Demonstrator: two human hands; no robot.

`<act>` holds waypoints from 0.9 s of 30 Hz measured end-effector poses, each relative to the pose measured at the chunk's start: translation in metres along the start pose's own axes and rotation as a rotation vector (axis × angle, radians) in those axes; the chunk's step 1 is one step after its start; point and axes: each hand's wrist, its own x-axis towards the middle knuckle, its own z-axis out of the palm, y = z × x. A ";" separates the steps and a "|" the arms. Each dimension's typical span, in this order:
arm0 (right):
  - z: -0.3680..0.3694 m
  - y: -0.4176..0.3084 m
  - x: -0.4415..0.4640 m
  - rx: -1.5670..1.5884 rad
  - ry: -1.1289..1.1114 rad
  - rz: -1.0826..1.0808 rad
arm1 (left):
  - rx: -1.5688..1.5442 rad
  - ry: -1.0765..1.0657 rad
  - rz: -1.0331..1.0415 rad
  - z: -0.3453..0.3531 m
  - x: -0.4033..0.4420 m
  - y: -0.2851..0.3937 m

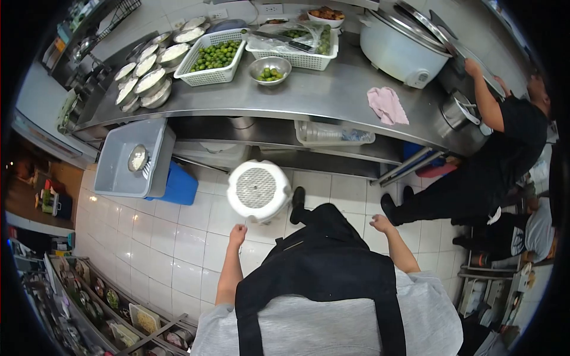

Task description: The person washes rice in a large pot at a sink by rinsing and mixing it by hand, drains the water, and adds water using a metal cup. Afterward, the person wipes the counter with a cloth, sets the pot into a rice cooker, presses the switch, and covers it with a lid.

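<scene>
My left hand (238, 233) hangs over the tiled floor with its fingers curled in, and I see nothing in it. Just beyond it stands a white plastic stool (256, 188) with a round patterned top, apart from the hand. My right hand (380, 223) is held out on the other side of my black apron (320, 249), fingers also curled, touching nothing. On the steel counter (332, 92) ahead are a metal bowl (270, 71) with a few green limes and a white basket (212, 57) full of limes.
A second basket (297, 58) bears a plastic bag and a knife. A large cooker (404, 50), a pink cloth (387, 105) and stacked bowls of white stuff (151, 80) share the counter. A grey tub (133, 160) is at left. A co-worker (481, 160) stands at right.
</scene>
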 end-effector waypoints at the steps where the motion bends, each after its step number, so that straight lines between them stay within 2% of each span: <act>1: -0.017 -0.026 0.011 0.030 0.006 -0.042 | 0.031 -0.010 -0.065 0.010 0.004 -0.024; 2: -0.029 -0.042 0.025 0.037 0.068 -0.156 | 0.066 -0.028 -0.122 0.020 0.011 -0.053; 3: -0.042 -0.055 0.037 0.046 0.135 -0.260 | 0.115 -0.099 -0.094 0.024 0.013 -0.073; 4: -0.064 -0.076 0.043 0.103 0.171 -0.280 | 0.206 -0.194 -0.116 0.024 0.010 -0.077; 5: -0.092 -0.100 0.045 0.182 0.240 -0.279 | 0.374 -0.183 0.203 0.032 0.014 -0.109; 6: -0.119 -0.121 0.046 0.187 0.446 -0.418 | 0.196 -0.139 -0.041 0.026 -0.002 -0.082; 7: -0.148 -0.139 0.048 0.276 0.519 -0.447 | 0.200 -0.034 -0.056 0.044 0.005 -0.109; 8: -0.177 -0.155 0.049 0.366 0.594 -0.481 | 0.595 -0.119 0.540 0.036 0.008 -0.100; 9: -0.207 -0.172 0.045 0.383 0.651 -0.428 | 0.452 -0.258 0.203 0.027 0.004 -0.100; 10: -0.234 -0.182 0.048 0.400 0.709 -0.379 | 0.419 -0.311 0.080 0.028 0.015 -0.098; 11: -0.251 -0.179 0.062 0.418 0.748 -0.368 | 0.404 -0.349 0.026 0.027 0.026 -0.089; 13: -0.277 -0.178 0.093 0.270 1.021 -0.429 | 0.374 -0.366 -0.001 0.020 0.057 -0.059; 14: -0.286 -0.179 0.105 0.282 1.050 -0.423 | 0.352 -0.370 -0.010 0.018 0.075 -0.043; 16: -0.297 -0.177 0.127 0.095 0.947 -0.280 | 0.297 -0.357 0.014 0.017 0.114 -0.012; 17: -0.300 -0.174 0.140 0.061 0.861 -0.218 | 0.265 -0.347 0.031 0.018 0.132 0.007; 18: -0.299 -0.174 0.155 0.074 0.869 -0.213 | 0.223 -0.332 0.058 0.018 0.151 0.025; 20: -0.283 -0.185 0.178 -0.078 0.819 0.027 | 0.124 -0.304 0.123 0.020 0.183 0.064; 21: -0.275 -0.191 0.190 -0.066 0.813 0.036 | 0.068 -0.295 0.162 0.022 0.198 0.086; 23: -0.259 -0.198 0.212 -0.184 0.845 -0.118 | -0.011 -0.352 0.224 0.019 0.212 0.149; 24: -0.253 -0.202 0.210 -0.184 0.842 -0.103 | -0.028 -0.398 0.246 0.016 0.214 0.183; 26: -0.253 -0.212 0.197 -0.169 0.745 -0.312 | 0.025 -0.601 0.237 0.004 0.203 0.264; 27: -0.260 -0.205 0.197 -0.166 0.748 -0.289 | 0.079 -0.793 0.223 0.000 0.200 0.300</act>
